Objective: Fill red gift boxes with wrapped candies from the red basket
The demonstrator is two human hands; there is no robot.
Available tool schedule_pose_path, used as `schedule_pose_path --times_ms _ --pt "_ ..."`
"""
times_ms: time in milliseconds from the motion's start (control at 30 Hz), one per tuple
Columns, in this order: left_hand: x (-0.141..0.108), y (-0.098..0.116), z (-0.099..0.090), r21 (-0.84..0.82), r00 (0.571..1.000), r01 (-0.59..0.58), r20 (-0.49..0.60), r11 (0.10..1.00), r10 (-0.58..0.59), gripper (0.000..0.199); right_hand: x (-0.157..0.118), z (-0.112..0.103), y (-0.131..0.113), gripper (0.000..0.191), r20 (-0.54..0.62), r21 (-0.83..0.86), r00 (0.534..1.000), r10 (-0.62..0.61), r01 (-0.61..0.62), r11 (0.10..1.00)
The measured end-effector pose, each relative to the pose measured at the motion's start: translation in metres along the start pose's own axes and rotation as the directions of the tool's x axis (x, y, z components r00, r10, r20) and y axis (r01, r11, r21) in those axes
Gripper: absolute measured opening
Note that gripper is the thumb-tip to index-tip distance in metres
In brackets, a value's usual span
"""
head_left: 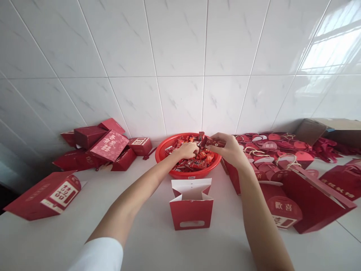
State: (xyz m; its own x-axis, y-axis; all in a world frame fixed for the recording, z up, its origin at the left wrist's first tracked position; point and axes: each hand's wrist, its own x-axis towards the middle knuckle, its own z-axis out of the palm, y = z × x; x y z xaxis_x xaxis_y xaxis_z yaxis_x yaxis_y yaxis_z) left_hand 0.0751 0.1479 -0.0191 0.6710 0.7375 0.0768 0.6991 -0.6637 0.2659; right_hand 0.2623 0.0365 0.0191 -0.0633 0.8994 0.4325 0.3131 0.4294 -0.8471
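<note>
in the head view, a red basket (194,174) of small red packets (197,164) sits mid-frame on the tabletop (149,229). the left hand (188,150) is curled among the packets, the right hand (229,148) bent over the basket's right side; whether either grips a packet i cannot tell. an open red box (191,212) stands lower centre.

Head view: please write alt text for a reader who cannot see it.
A person's left hand and right hand reach into a red basket of wrapped packets on a white table by a tiled wall. An open red box stands in front of the basket, with more red boxes on both sides.
</note>
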Motion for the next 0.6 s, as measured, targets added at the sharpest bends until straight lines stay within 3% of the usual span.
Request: schedule_pose_path --times_ms 67,133,200,267,333,433,600 --pt "-0.005 -0.003 -0.003 -0.031 0.997 0.024 -0.067 0.999 -0.026 0.009 0.001 -0.001 0.001 0.027 0.006 0.057 1.0 0.014 -0.014 0.998" --pt "-0.012 -0.003 -0.007 -0.19 0.98 0.023 -0.189 0.981 -0.059 0.018 0.001 -0.001 0.0 0.029 0.023 0.133 0.999 0.032 -0.035 0.99" --pt "-0.022 0.001 -0.013 -0.449 0.94 -0.063 -0.326 0.891 -0.098 0.03 0.001 0.0 -0.002 0.03 0.051 0.229 0.998 0.047 -0.057 0.972" --pt "-0.034 0.011 -0.019 -0.642 0.899 -0.196 -0.42 0.741 -0.126 0.044 0.001 0.003 -0.005 0.032 0.092 0.332 0.995 0.046 -0.074 0.94" --pt "-0.049 0.026 -0.026 -0.702 0.886 -0.27 -0.45 0.659 -0.116 0.051 -0.001 0.007 -0.008 0.032 0.123 0.424 0.992 0.019 -0.07 0.903" --pt "-0.074 0.048 -0.034 -0.734 0.901 -0.273 -0.421 0.622 -0.102 0.051 -0.005 0.012 -0.016 0.031 0.141 0.503 0.988 -0.058 -0.021 0.864" --pt "-0.125 0.06 -0.036 -0.737 0.883 -0.265 -0.444 0.623 -0.15 0.043 -0.022 0.006 -0.039 0.024 0.174 0.405 0.976 -0.134 0.053 0.913"
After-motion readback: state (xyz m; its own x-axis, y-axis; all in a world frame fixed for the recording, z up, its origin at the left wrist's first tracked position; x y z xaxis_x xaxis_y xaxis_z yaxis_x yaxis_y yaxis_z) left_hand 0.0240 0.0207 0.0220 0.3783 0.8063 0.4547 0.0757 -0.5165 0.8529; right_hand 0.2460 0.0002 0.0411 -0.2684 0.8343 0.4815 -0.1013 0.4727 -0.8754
